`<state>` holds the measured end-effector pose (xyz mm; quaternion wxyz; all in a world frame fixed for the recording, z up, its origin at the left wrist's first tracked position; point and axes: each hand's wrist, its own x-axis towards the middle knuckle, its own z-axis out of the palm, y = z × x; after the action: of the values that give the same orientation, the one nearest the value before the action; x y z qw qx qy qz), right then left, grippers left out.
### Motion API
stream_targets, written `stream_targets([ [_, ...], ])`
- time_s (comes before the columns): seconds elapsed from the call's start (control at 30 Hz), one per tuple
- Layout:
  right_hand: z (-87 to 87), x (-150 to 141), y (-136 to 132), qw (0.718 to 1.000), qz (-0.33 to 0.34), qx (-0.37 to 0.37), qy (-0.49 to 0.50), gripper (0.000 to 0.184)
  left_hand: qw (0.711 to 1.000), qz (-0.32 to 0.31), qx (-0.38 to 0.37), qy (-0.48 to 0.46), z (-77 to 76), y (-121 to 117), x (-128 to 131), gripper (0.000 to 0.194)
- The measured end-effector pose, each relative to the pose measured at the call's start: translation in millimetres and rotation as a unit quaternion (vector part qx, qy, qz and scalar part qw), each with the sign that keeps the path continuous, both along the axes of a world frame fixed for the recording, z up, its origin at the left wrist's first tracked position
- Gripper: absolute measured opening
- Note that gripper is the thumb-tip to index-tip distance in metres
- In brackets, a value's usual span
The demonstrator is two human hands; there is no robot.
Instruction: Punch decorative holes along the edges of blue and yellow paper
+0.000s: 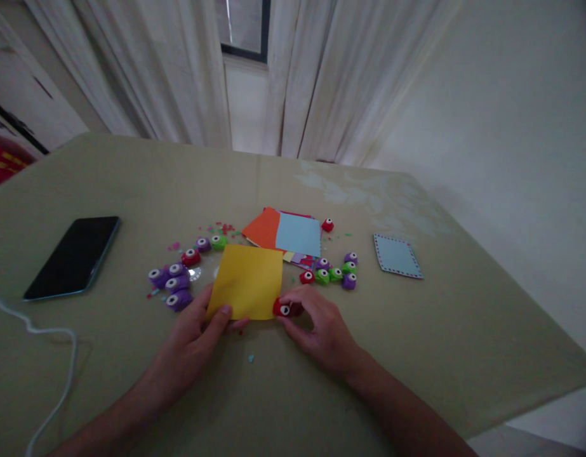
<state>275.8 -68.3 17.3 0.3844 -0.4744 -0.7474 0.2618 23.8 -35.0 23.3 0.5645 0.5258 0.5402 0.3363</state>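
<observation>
My left hand [197, 339] pinches the near edge of a yellow paper square [247, 281], thumb on top. My right hand [316, 324] closes its fingers round a small red paper punch [284, 308] set at the sheet's near right corner. Both hands rest low over the olive-green table [416, 330]. More small punches lie around: a purple and red group [176, 279] left of the sheet and a mixed green, purple and red group [333, 271] to its right.
A stack of coloured paper sheets [286, 231] lies beyond the yellow one, with a lone red punch [327, 225] beside it. A pale blue card [397, 256] sits at the right. A dark phone [76, 255] and a white cable [59, 374] lie at the left. Paper confetti is scattered about.
</observation>
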Motion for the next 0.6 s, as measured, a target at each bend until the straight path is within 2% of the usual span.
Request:
stream_targets([
  [0.13, 1.7, 0, 1, 1.0, 0.001, 0.002, 0.001, 0.019, 0.998, -0.029, 0.046, 0.038, -2.8, 0, 0, 0.043],
  [0.33, 0.7, -1, 0, 0.999, 0.003, -0.028, -0.024, 0.016, 0.995, -0.051, 0.069, 0.054, -10.3, -2, -2, 0.045],
  [0.47, 0.6, -1, -1, 0.999, 0.008, -0.041, -0.03, 0.018, 0.992, -0.089, 0.069, 0.062, -16.3, -5, -5, 0.051],
  [0.6, 1.3, 1, 0, 0.998, 0.019, -0.051, -0.03, 0.019, 0.983, -0.098, 0.121, 0.098, -22.5, -7, -7, 0.058],
])
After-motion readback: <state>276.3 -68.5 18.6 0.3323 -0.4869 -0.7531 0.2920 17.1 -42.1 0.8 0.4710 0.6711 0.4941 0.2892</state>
